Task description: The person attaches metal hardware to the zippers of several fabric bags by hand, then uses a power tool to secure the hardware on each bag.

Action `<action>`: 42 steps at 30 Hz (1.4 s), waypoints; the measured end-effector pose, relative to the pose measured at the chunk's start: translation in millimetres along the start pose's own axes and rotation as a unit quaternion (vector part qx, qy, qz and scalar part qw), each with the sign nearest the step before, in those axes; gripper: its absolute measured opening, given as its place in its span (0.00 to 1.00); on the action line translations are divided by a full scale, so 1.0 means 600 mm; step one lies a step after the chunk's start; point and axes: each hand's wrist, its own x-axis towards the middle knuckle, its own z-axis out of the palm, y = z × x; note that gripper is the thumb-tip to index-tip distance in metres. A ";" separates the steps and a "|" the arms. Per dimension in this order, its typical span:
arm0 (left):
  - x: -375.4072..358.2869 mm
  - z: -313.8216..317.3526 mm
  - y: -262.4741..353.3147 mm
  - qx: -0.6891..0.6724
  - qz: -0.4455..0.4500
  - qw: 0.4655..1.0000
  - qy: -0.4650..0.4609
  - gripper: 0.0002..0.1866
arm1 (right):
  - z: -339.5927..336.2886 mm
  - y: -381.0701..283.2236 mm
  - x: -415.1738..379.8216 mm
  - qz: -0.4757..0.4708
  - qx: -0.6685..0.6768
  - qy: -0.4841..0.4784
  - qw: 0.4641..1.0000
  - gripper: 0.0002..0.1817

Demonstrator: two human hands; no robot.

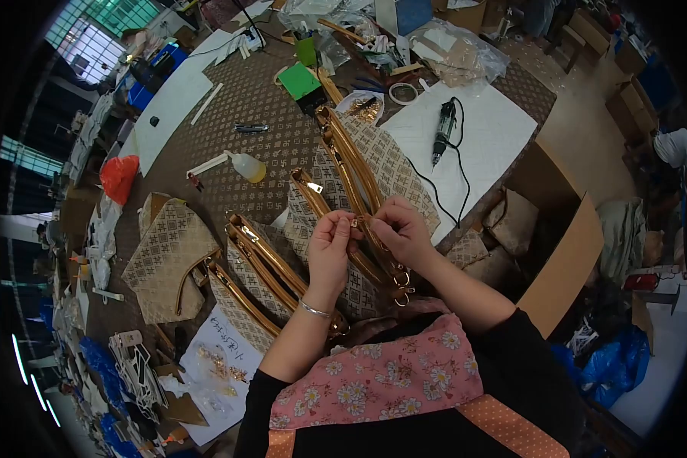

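Note:
My left hand [330, 243] pinches a small gold-coloured metal piece [355, 223] between thumb and fingertips. Close beside it, my right hand [401, 230] is closed in a pinch at the gold trim of a patterned handbag [356, 284]; its fingers hide what they hold. This handbag is beige with a dark geometric print, and gold rings [401, 278] show at its near end. A zip pull [314, 186] hangs on the gold trim just beyond my left hand. More handbags with gold trim [271, 263] stand in a row to the left.
A corded rotary tool [444, 131] lies on white paper [504, 126]. A bottle of yellow liquid [249, 167], a green box [301, 85] and a dish of gold fittings [364, 108] are farther back. An open carton [569, 267] holding bags stands right; bagged gold hardware [220, 365] lies left.

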 end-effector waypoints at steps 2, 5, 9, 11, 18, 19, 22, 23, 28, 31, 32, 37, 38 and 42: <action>0.000 -0.002 -0.004 -0.003 0.003 1.000 -0.003 0.09 | 0.001 0.000 0.000 0.000 0.002 0.001 1.000 0.05; -0.003 0.009 0.001 0.019 -0.001 1.000 0.013 0.08 | 0.001 0.000 0.000 -0.006 -0.008 -0.002 1.000 0.05; -0.004 0.015 0.005 0.019 0.003 1.000 0.001 0.08 | 0.001 -0.007 0.002 -0.010 -0.027 -0.021 0.999 0.05; -0.003 0.013 0.006 0.022 -0.002 1.000 -0.003 0.09 | -0.001 -0.003 0.003 -0.007 -0.023 -0.029 0.999 0.05; 0.000 0.008 0.002 0.017 0.002 1.000 -0.010 0.08 | -0.009 -0.005 0.014 -0.009 -0.021 -0.091 0.996 0.04; 0.000 0.008 0.003 0.023 -0.002 1.000 -0.010 0.07 | -0.009 -0.006 0.014 -0.009 -0.021 -0.091 0.996 0.04; 0.002 0.007 0.003 0.068 0.010 0.998 -0.002 0.07 | -0.008 -0.007 0.013 -0.018 -0.032 -0.079 0.996 0.04; 0.002 0.009 0.004 0.068 0.009 0.998 -0.002 0.07 | -0.010 -0.006 0.015 -0.037 -0.040 -0.090 0.994 0.04; -0.002 0.012 0.003 0.110 0.037 0.993 -0.008 0.07 | -0.015 -0.013 0.017 0.037 -0.020 -0.124 0.991 0.04; 0.000 0.012 0.007 0.120 0.054 0.991 -0.027 0.07 | -0.014 -0.011 0.018 0.016 -0.057 -0.107 0.992 0.05; 0.000 0.013 0.008 0.120 0.054 0.991 -0.026 0.07 | -0.017 -0.009 0.020 0.009 -0.048 -0.124 0.991 0.06; -0.003 0.019 0.006 0.081 0.023 0.996 -0.004 0.07 | -0.035 -0.009 0.030 0.041 0.035 -0.181 0.982 0.06; -0.002 0.020 0.006 0.081 0.022 0.996 -0.005 0.07 | -0.038 -0.013 0.032 0.045 0.020 -0.191 0.980 0.06; 0.000 0.018 0.005 0.090 0.026 0.996 -0.006 0.07 | -0.038 -0.004 0.037 0.122 0.078 -0.186 0.972 0.05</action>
